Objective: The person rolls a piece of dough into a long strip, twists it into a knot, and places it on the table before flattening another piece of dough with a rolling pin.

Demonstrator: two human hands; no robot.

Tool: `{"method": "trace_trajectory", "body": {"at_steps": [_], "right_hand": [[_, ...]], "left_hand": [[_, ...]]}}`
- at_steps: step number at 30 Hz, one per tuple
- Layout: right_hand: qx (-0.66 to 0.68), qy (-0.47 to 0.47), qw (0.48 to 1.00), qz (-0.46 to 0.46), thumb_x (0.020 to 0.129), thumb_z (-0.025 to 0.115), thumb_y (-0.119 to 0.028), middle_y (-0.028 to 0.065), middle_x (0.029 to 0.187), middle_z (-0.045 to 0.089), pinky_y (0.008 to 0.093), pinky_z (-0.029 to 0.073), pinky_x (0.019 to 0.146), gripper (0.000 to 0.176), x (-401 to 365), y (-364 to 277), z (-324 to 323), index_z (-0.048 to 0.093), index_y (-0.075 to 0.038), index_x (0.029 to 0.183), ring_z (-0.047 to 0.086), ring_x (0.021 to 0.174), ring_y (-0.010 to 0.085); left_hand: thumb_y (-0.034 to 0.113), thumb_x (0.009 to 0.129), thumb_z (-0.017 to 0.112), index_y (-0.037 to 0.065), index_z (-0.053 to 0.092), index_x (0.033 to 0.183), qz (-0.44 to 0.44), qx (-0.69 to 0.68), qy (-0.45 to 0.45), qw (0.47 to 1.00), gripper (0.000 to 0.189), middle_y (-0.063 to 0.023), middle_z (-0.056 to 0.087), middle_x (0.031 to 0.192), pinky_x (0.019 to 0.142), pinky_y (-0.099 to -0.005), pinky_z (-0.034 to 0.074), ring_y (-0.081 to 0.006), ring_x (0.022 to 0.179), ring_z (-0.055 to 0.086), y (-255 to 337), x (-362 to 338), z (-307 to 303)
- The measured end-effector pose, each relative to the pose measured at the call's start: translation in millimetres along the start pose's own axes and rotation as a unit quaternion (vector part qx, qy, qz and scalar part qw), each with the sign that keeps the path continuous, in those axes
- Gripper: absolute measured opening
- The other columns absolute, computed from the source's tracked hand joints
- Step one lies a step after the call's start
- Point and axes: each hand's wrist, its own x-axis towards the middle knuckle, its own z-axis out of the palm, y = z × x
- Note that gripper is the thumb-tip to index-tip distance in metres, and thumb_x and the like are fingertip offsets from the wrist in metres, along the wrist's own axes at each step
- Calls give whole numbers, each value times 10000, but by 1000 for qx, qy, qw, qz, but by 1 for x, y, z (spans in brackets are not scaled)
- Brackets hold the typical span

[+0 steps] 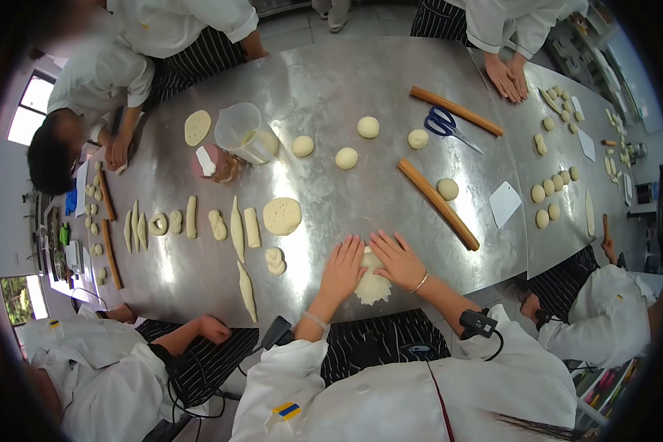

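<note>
Two palms down, neither grip closed on anything: left hand [342, 269] and right hand [395, 259] spread flat, side by side, on the dough sheet [372, 289], seemingly to spread pressure evenly. Dough right at the near worktop [324, 96] edge, little room toward the body. Rolling pin [438, 205] near the right fingertips, knotted dough piece [275, 260] off to the left, bare steel straight ahead.
</note>
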Motion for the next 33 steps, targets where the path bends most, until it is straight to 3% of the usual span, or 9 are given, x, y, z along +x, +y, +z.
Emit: {"method": "trace_trajectory", "body": {"at_steps": [4,11,13,17,20,24,29,33], "right_hand": [[28,-15,999,24,884,571,-438,137,1506,357,490,222,1137,689,-21,-14,-4,418,-11,1402,274,1428,276],[33,2,999,28,862,604,-411,145,1533,314,498,184,1145,726,2,-8,9,383,-15,1429,254,1441,295],[29,-12,999,28,869,597,-413,141,1535,312,502,180,1146,718,-21,-12,8,385,-16,1428,250,1443,294],[36,-33,998,48,869,594,-423,130,1532,321,509,174,1147,713,-46,-26,3,395,-17,1420,248,1442,292],[7,12,999,32,851,606,-452,111,1523,338,515,189,1141,716,-18,-21,-1,423,-43,1410,266,1434,268],[-5,12,1000,24,836,630,-441,113,1528,330,518,186,1141,727,-17,-20,17,423,-44,1409,268,1433,272],[44,-39,997,46,831,633,-433,119,1521,341,530,194,1133,736,-80,-50,3,421,-23,1405,277,1429,277],[33,-11,998,59,826,639,-426,114,1525,337,532,196,1133,745,-58,-48,0,414,-22,1410,275,1430,281]], "left_hand": [[248,814,666,-2,403,1400,5,-1,2,1000,690,-154,392,1470,1123,-454,281,-301,1386,341,14,-28,-4],[240,820,652,4,399,1406,-39,6,37,999,680,-145,392,1475,1122,-452,278,-283,1389,345,19,-7,4],[245,829,638,8,395,1411,-33,-17,-12,999,674,-149,388,1480,1129,-454,267,-279,1393,343,23,-26,-1],[232,832,631,6,385,1417,-21,-26,-17,999,674,-159,387,1482,1139,-461,252,-294,1399,335,25,-55,-2],[206,837,623,-3,384,1414,-35,-40,31,998,659,-163,385,1480,1142,-467,249,-296,1400,331,21,-34,-8],[195,835,630,-10,383,1409,1,-51,-17,999,658,-168,380,1476,1149,-456,250,-312,1401,320,17,-26,1],[290,853,633,8,387,1417,12,-36,-47,998,677,-157,366,1494,1150,-446,245,-290,1409,315,37,-80,-3],[277,843,646,-8,384,1414,1,-35,-20,999,690,-157,364,1495,1147,-450,247,-289,1408,317,39,-55,-12]]}}
